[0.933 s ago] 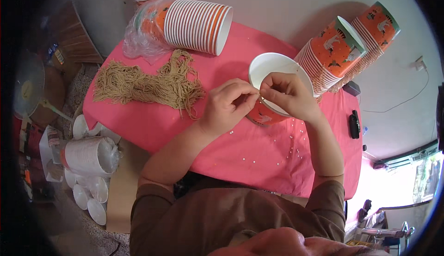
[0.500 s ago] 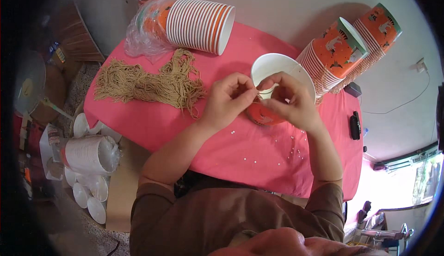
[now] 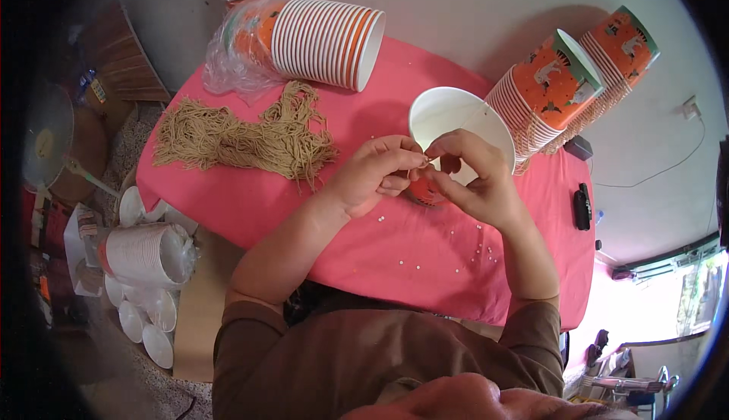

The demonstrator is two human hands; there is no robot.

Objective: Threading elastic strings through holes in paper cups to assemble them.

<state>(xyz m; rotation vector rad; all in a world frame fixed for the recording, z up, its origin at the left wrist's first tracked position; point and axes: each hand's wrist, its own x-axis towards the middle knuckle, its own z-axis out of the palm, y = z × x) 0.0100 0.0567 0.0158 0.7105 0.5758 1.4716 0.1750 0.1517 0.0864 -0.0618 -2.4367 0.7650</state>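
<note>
In front of me stands a single paper bucket (image 3: 437, 110), white inside and orange outside. Over its near rim my left hand (image 3: 372, 175) and my right hand (image 3: 480, 179) meet, both with fingertips pinched together. Between them is a short bit of thin tan cord (image 3: 430, 159), mostly hidden by the fingers. A heap of loose tan cords (image 3: 247, 140) lies on the table to the left of my left hand. Small white beads or pellets (image 3: 478, 253) are scattered near my right forearm.
A pink cloth covers the table (image 3: 364, 245). Nested white-rimmed buckets (image 3: 326, 44), partly in plastic, lie at the back left. Orange bucket stacks (image 3: 547, 78) with cords lean at the back right. A black object (image 3: 582, 207) lies at the right edge; bagged buckets (image 3: 144, 254) stand lower left.
My left hand has rolled inward, its fingers curling further under. My right fingertips have drawn closer to the left ones and dipped slightly. The bucket has shifted a little left.
</note>
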